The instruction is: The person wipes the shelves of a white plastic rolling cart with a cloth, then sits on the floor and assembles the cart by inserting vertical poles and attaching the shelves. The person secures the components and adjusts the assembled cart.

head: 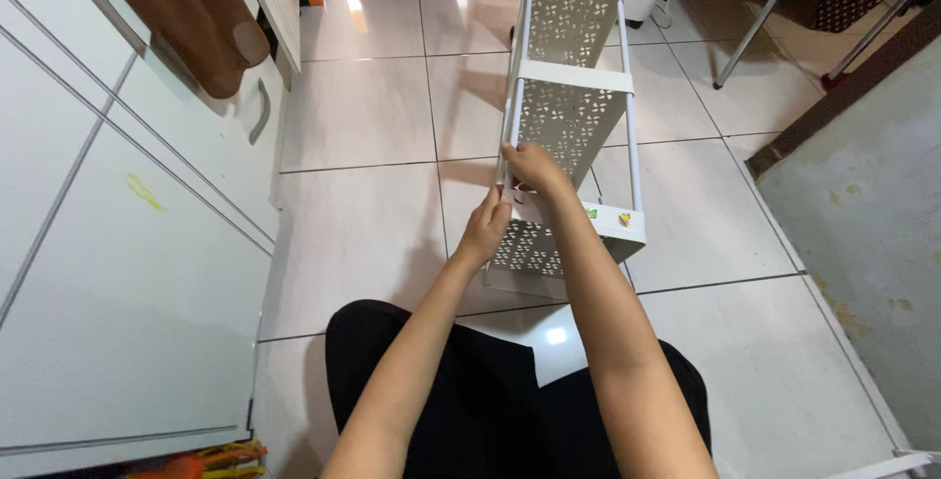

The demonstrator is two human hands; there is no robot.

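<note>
White metal shelf rack [573, 111], perforated panels with a small cut-out pattern, slim tube rails along each side, lying lengthwise on the pale floor tiles [363, 116] and stretching away from us toward the far end of the room. Nearest tier sits just beyond our knees; two small coloured stickers [608, 215] show on its front lip.

Right hand [532, 167]: fingers curled closed around the near left rail where it meets the nearest tier; firm wrap, nothing else in it.

Left hand [487, 229]: raised beside the same corner, fingertips pressed to the rail joint just below the right hand. Whether it pinches a small part there or only steadies the tube, we cannot tell; the joint itself is covered by both hands.

Surroundings: white cabinet doors [118, 273] at our left with a curved handle, a brown cloth [191, 8] hanging above; grey slab [863, 234] at right; folding metal legs [774, 8] at far right; orange item [211, 459] at the bottom edge, kind unclear.

Risks, as we judge them:
- Both hands work one corner, so the far length of the rack is unsupported; a hard push could slide it across the smooth tile or twist the frame out of square.
- Rail may seat crooked in its socket if pressed at an angle.
- Fingers sit close to the joint and thin panel edges; a sudden snap-in could pinch them.
</note>
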